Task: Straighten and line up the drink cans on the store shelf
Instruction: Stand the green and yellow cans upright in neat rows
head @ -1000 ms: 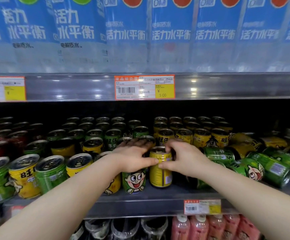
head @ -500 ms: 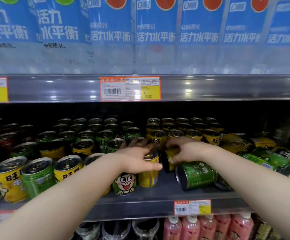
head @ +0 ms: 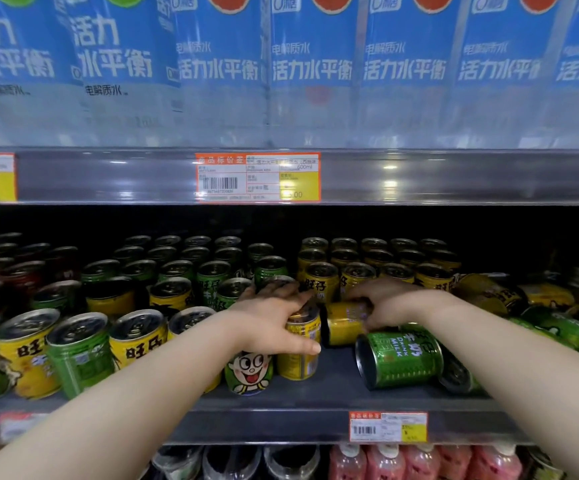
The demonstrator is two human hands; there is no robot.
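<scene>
Green and yellow drink cans fill the middle shelf (head: pixel 308 400). My left hand (head: pixel 274 323) is closed over the top of an upright yellow can (head: pixel 298 355) at the shelf front, beside an upright green can with a cartoon face (head: pixel 250 372). My right hand (head: pixel 388 303) grips a yellow can lying on its side (head: pixel 343 323), just right of the upright one. A green can (head: pixel 402 358) lies on its side in front of my right wrist. More toppled cans (head: pixel 558 327) lie to the right, partly hidden by my right arm.
Upright cans stand in rows behind and to the left (head: pixel 83 348), dark red ones at far left. The upper shelf (head: pixel 454 174) with blue-labelled bottles overhangs closely. Price tags (head: pixel 388 426) sit on the shelf lip. Pink bottles (head: pixel 419 462) are on the shelf below.
My right hand left the upright yellow can and moved right onto a toppled yellow can. My left hand stays on the upright can. The view shifted slightly right.
</scene>
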